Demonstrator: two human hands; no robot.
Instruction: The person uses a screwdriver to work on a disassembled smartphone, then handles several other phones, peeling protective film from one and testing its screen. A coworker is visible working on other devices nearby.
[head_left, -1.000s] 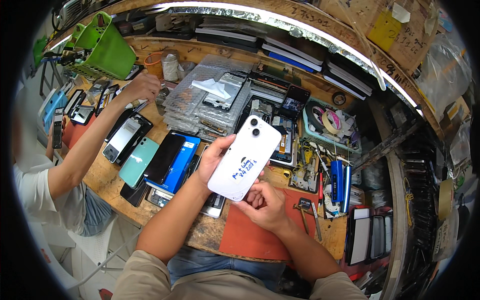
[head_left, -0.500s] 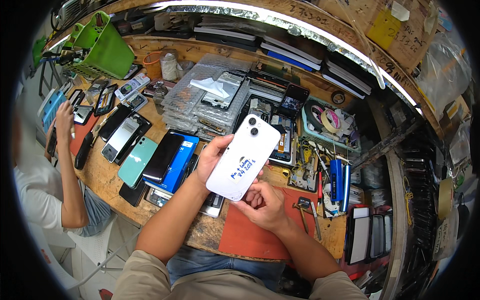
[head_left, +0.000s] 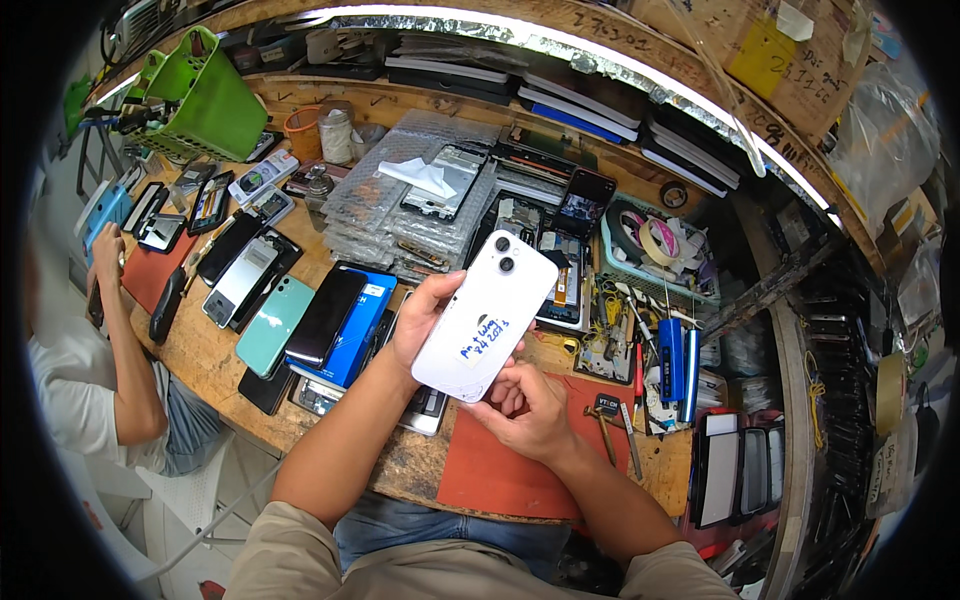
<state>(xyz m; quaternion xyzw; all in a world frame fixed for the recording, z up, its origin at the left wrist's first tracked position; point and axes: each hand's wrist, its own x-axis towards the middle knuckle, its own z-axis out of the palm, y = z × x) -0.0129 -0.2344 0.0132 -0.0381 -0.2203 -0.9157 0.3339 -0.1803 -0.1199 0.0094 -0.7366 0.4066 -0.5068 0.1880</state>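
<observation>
A white smartphone (head_left: 500,300) is held up over the bench with its back toward me. Two camera lenses sit at its upper end, blue handwriting runs across its back, and the lower corner looks cracked. My left hand (head_left: 423,325) grips the phone along its left side, thumb on the edge and fingers behind. At the lower right corner, my right hand (head_left: 522,408) pinches the phone between thumb and curled fingers. Below the hands lies a red mat (head_left: 490,470). Left of my left hand, a black phone (head_left: 327,317) rests on a blue box (head_left: 372,305).
A mint-green phone (head_left: 274,326) lies to the left. Bubble-wrapped parts (head_left: 370,190) are stacked at the back, beside opened phones. A basket of tape rolls (head_left: 660,245) and a blue screwdriver-like tool (head_left: 671,360) are at the right. A co-worker's hand (head_left: 106,250) is at the far left.
The co-worker's hand at the far left has moved down and left. My hands and the white smartphone have barely moved.
</observation>
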